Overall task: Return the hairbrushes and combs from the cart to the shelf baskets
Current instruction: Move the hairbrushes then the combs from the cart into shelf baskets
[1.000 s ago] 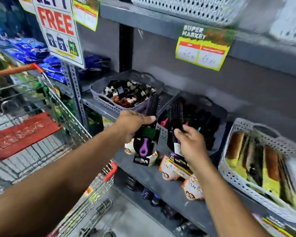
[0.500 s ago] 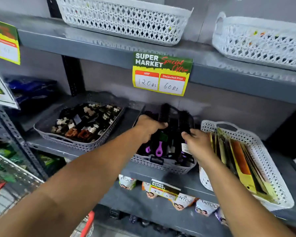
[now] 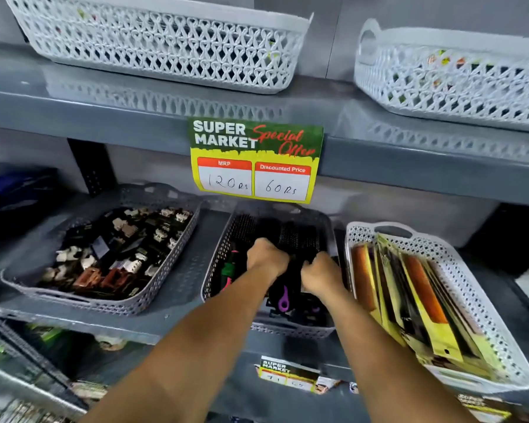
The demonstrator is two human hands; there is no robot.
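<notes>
Both fists, left hand [image 3: 266,254] and right hand [image 3: 319,271], clench round hairbrushes [image 3: 283,239] inside the grey basket [image 3: 217,254] mid-shelf; light, rigid plastic, best gripped by handles.

Price sign [image 3: 255,160] hanging from upper shelf edge [image 3: 409,157]. Hair clips [image 3: 116,254] heaped in left bin. Yellow packets [image 3: 422,303] standing at right.

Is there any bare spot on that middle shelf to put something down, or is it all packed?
Mostly packed. The clearest bare patch is the shelf strip between the grey clip basket and the brush basket, where the left hand and right hand are buried. The brush basket and white comb basket nearly touch.
</notes>
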